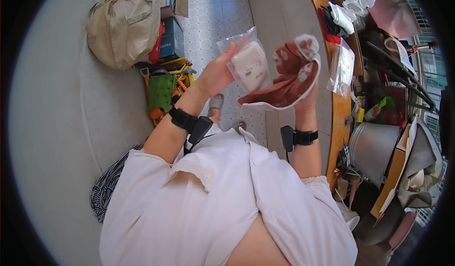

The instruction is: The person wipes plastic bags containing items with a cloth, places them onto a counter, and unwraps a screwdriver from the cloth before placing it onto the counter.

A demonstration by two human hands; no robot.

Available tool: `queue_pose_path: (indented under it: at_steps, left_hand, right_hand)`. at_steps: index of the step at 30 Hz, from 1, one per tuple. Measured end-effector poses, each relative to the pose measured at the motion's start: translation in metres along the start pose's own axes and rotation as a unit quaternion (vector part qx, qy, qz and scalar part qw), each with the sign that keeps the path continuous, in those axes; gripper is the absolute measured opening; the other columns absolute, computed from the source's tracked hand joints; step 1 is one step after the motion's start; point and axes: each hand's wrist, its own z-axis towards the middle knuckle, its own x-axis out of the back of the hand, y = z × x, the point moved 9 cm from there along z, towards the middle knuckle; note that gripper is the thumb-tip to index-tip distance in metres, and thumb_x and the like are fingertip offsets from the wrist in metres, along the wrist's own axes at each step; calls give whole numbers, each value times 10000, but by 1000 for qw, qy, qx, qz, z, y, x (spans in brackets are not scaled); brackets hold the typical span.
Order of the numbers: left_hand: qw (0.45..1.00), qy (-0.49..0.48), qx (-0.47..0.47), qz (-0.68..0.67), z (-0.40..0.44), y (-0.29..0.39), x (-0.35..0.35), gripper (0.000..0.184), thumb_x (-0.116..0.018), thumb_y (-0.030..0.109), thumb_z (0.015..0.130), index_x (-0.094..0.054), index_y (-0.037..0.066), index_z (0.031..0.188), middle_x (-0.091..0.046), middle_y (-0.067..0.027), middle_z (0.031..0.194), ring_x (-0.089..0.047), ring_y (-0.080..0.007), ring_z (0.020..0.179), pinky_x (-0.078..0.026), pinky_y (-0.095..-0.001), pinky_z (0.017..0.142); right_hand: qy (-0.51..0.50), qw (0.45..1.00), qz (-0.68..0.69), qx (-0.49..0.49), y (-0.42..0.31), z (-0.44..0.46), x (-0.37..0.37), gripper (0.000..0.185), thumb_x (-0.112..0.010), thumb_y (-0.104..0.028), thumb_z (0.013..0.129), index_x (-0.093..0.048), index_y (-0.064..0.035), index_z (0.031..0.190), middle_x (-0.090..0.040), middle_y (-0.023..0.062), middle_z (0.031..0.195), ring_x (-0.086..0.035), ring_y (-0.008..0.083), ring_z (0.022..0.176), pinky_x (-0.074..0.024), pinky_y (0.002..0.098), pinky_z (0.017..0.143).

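Note:
My left hand (219, 72) is closed on a clear plastic packet (251, 67) with a pale, folded item inside that bears small printed marks. Close to its right, my right hand (307, 97) holds a reddish-brown cloth item (289, 83) with white patterns and a white edge, its opening spread wide. Most of the right hand's fingers are hidden behind the cloth. The packet and the cloth are side by side, above the tiled floor. Each wrist wears a black strap with a small box.
A beige bag (125, 26), a dark green box (171, 38) and a green toy crate (161, 93) stand at left. On the right, a wooden ledge (340, 119) bears another clear packet (342, 67), white cloths and a metal pot (374, 147). Sandalled feet show below.

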Motion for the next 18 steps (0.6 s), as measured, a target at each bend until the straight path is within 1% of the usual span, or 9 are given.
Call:
queue_pose_path:
  at_steps: [2,3,4,5,7,12,14,16,18]
  left_hand:
    - [1000,3,12,9,8,-18,-1,622,-337,486,1144,-278,165,1673,-417,-47,1640,-426,-238,1489,-352,-468,1222]
    - [999,36,-5,34,12,-28,1,601,-337,460,1148,-300,145,1657,-419,-57,1633,-432,-236,1481,-362,-448,1218]
    - [996,70,-22,60,16,-30,4,581,-338,435,1151,-323,124,1642,-421,-68,1625,-438,-233,1473,-373,-428,1214]
    - [995,93,-20,31,20,-27,3,549,-363,393,1146,-369,86,1602,-447,-89,1598,-450,-225,1458,-408,-386,1177]
    - [993,67,0,101,24,-28,22,543,-381,395,1142,-396,85,1588,-470,-89,1578,-468,-221,1440,-418,-384,1160]
    - [982,91,157,59,27,-49,49,521,-422,411,1135,-488,84,1535,-552,-84,1497,-534,-213,1369,-449,-390,1116]
    - [969,95,145,176,26,-31,31,542,-431,449,1130,-511,92,1530,-615,-74,1404,-609,-196,1244,-482,-389,1078]
    - [977,61,107,171,31,-22,16,564,-441,470,1124,-515,83,1528,-631,-68,1369,-625,-183,1188,-492,-378,1059]
    - [983,27,52,172,50,3,0,586,-451,491,1119,-519,75,1526,-647,-63,1335,-641,-170,1132,-502,-367,1040]
  right_hand:
    - [-82,939,-328,60,19,6,-30,579,-521,-480,1083,-527,-83,1505,-610,163,1418,-634,315,1219,-514,413,1027]
    - [-91,850,-496,156,20,2,-56,567,-549,-460,1077,-521,-113,1525,-586,163,1463,-618,327,1277,-500,421,1055]
    - [-93,659,-664,341,17,-14,-107,566,-563,-446,1073,-505,-151,1552,-561,166,1489,-611,325,1277,-505,410,1026]
    - [-88,657,-667,340,20,-12,-108,566,-563,-446,1073,-505,-151,1552,-561,166,1489,-611,325,1277,-505,410,1026]
    - [-77,799,-555,216,33,20,-93,441,-539,-446,1079,-628,-185,1423,-657,169,1345,-667,336,1119,-518,411,928]
    - [10,813,-575,97,52,74,-41,353,-551,-396,1079,-716,-101,1181,-735,118,1034,-687,314,874,-529,388,809]
    - [29,817,-571,67,50,93,-11,345,-552,-377,1082,-731,-84,1108,-744,97,961,-690,295,826,-533,375,786]
    - [-22,969,-200,-140,75,95,8,349,-543,-366,1089,-735,-76,1115,-743,37,1004,-694,217,887,-532,332,779]
    - [-28,976,-146,-158,60,83,-6,393,-544,-430,1093,-702,-90,1212,-723,10,1083,-677,152,936,-549,319,800]
